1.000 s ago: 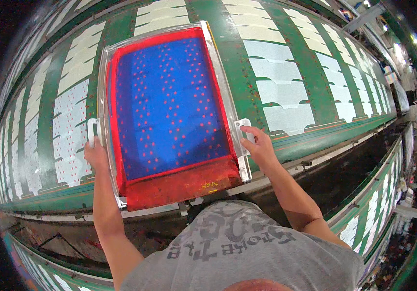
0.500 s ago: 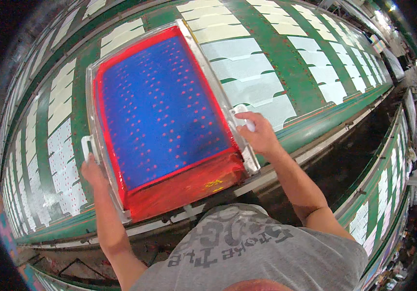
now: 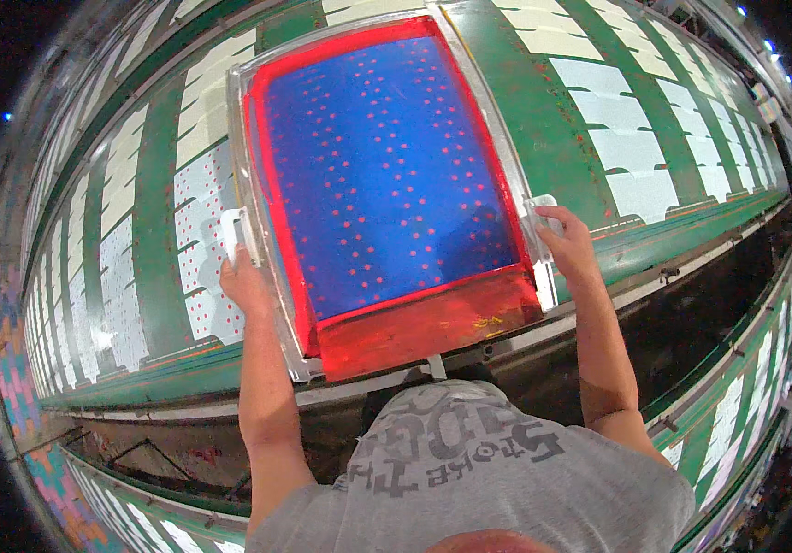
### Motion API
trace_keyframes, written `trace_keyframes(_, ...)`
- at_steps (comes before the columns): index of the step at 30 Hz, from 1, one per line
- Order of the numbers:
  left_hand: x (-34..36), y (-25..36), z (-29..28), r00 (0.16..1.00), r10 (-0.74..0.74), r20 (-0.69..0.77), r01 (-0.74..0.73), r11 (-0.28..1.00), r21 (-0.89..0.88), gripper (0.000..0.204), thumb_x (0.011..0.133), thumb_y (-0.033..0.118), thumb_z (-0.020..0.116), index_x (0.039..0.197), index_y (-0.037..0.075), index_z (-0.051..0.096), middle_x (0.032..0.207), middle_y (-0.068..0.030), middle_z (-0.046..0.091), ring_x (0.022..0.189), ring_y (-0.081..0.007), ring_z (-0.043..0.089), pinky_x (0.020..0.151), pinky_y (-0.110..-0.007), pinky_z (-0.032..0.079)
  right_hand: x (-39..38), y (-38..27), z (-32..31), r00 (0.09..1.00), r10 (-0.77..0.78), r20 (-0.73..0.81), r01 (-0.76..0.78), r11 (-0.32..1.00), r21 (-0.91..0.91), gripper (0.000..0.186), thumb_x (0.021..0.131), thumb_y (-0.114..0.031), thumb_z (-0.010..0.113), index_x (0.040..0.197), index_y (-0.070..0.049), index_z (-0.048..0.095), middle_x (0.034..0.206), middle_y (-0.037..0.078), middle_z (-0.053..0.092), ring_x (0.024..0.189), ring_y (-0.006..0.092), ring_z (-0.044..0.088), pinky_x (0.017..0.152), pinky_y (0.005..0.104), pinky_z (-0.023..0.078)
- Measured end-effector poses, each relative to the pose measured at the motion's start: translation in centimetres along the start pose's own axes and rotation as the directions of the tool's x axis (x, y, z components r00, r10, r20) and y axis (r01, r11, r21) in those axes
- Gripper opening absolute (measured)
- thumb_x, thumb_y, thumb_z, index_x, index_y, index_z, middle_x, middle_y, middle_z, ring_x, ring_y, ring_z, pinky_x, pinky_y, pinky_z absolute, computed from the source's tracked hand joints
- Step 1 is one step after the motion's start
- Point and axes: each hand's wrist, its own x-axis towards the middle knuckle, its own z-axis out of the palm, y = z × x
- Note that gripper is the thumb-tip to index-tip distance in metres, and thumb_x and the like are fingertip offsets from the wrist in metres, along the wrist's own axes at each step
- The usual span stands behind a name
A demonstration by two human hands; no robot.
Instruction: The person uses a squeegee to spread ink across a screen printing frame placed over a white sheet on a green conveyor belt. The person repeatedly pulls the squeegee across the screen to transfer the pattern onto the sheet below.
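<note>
A large screen printing frame (image 3: 387,175) spans the space between my hands. Its mesh is blue with rows of small red dots, and red ink runs along its border and thickly across the near end (image 3: 433,323). White handles stick out at both sides. My left hand (image 3: 247,284) is closed around the left handle (image 3: 232,226), its fingers partly hidden. On the other side, my right hand (image 3: 568,241) grips the right handle (image 3: 542,203). The screen lies over the green table, covering what is under it; whether it touches cannot be told.
Pale cut fabric pieces lie in columns along the long green table (image 3: 543,120). To the screen's left, one white piece (image 3: 212,309) bears red dots; plain white pieces (image 3: 640,189) lie to the right. A dark aisle (image 3: 691,304) separates another table (image 3: 737,378) at the lower right.
Both hands have carried the screen rightward along the table relative to the fabric columns. A column with a red-dotted piece now shows just left of the frame. Both grips are kept.
</note>
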Motion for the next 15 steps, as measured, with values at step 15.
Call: trace_keyframes(15,-5.0,0.3,4.8,0.997,0.078,-0.019,-0.077,0.995,0.064,0.029,0.107,0.020,0.070,0.109,-0.008,0.075,0.093,-0.0118,0.075,0.081,-0.0185,0.066,0.074,-0.038,0.052,0.7,4.4,-7.4,0.995,0.069,0.078,-0.074,0.995,0.063,0.035,0.096,-0.015,0.077,0.129,-0.002,0.076,0.126,0.019,0.077,0.123,0.0287,0.069,0.108,0.0400,0.051)
